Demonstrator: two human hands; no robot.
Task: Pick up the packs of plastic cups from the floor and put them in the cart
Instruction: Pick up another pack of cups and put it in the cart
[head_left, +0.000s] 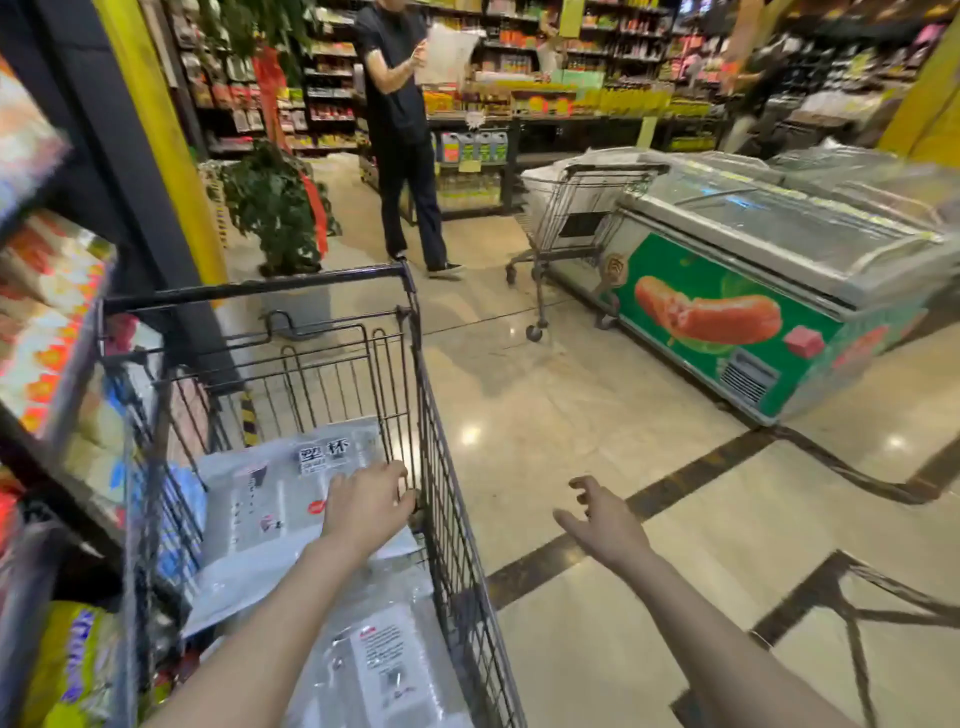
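A black wire cart (447, 467) stands at the lower left. Inside it lies a clear pack of plastic cups (270, 499) with a printed label, and a second clear pack (384, 660) lies nearer to me. My left hand (369, 504) is inside the cart, resting on the right end of the first pack, fingers bent by the cart's right wall. My right hand (602, 519) hovers outside the cart over the floor, fingers spread and loosely curled, holding nothing. No pack shows on the visible floor.
Store shelves (47, 322) press close on the left. A chest freezer (769, 291) with a sausage picture stands at right, a second grey cart (576, 218) against its end. A person in dark clothes (405, 140) stands ahead beside a potted plant (275, 208). Glossy tiled floor (571, 415) lies between.
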